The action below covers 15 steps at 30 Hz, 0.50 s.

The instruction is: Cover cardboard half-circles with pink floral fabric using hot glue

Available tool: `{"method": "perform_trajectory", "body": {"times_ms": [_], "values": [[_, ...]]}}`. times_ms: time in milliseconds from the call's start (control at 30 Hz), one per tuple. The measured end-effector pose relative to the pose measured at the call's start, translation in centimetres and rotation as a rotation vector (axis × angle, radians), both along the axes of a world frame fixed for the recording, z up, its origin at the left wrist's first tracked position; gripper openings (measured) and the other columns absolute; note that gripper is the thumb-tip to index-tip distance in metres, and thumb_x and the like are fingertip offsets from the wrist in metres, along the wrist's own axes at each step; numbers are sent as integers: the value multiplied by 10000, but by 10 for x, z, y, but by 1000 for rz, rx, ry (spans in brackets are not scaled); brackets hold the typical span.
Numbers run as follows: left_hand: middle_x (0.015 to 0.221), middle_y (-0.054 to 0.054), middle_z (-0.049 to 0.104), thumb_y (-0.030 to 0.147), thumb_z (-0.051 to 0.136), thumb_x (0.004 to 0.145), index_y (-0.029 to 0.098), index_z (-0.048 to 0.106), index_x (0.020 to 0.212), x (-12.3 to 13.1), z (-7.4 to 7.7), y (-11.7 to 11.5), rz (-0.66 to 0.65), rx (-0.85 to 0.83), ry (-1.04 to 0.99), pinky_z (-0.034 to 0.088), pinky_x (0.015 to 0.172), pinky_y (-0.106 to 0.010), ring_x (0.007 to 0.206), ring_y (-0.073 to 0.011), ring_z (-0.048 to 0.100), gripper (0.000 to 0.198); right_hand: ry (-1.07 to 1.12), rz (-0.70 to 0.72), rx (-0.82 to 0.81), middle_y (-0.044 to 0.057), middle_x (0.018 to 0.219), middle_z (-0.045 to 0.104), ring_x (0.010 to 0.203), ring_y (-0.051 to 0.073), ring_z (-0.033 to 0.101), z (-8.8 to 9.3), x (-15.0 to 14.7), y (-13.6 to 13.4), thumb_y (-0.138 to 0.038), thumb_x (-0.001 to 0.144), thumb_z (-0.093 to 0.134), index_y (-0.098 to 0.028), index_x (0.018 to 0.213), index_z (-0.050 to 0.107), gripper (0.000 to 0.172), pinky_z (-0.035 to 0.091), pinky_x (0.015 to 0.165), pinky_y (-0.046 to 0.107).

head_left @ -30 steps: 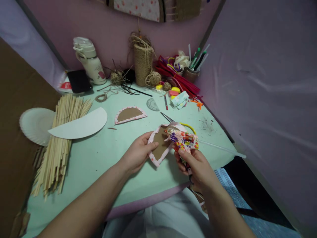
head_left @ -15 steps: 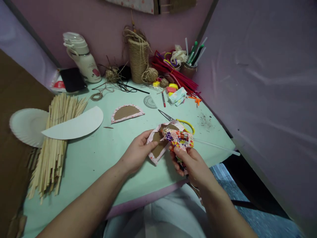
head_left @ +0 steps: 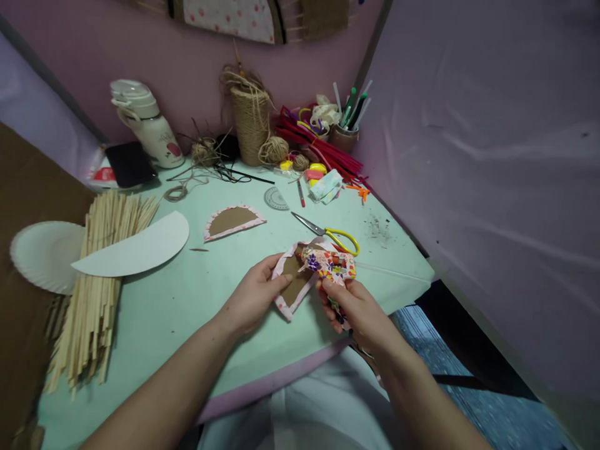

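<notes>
My left hand [head_left: 260, 290] pinches the left side of a brown cardboard piece [head_left: 294, 289] edged with pink-and-white fabric, its thumb on the cardboard. My right hand [head_left: 347, 303] is wrapped round the handle of a flower-patterned glue gun [head_left: 330, 264]. The gun's nozzle points left, over the upper part of the cardboard, and hides some of it; I cannot tell whether it touches. A clear glue stick [head_left: 389, 272] sticks out of the gun's back. Just beyond lie yellow-handled scissors [head_left: 328, 232]. A second fabric-edged half-round cardboard piece [head_left: 234, 222] rests farther back on the left.
Wooden sticks [head_left: 98, 300] lie at the left, with a white card piece [head_left: 135, 250] across them and a paper plate [head_left: 44, 256] beside. Along the back stand a bottle [head_left: 152, 128], a twine roll [head_left: 250, 125] and a pen cup [head_left: 344, 137]. A protractor [head_left: 276, 199] lies mid-table.
The camera view has shifted, so the table things appear slightly lower and farther left. Both hands keep their holds on the cardboard piece and the glue gun, with little movement between them.
</notes>
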<state>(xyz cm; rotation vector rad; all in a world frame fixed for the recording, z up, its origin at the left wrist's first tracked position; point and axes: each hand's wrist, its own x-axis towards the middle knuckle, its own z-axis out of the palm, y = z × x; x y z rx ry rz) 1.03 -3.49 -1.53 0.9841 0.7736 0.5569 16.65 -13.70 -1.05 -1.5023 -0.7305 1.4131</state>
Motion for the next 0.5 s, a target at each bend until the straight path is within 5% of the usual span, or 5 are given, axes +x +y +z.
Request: {"method": "perform_trajectory", "body": {"times_ms": [500], "values": [[1085,-74,704,252,661,775,168,580,1282,-2,-4,0,-102,74,84,451,777,-296,908,-207,628,520,1,-4,-12,-53,506,454,401,77,394,2,1,-3,-536,855,544,-184,684,516,392,260,390,220]]}}
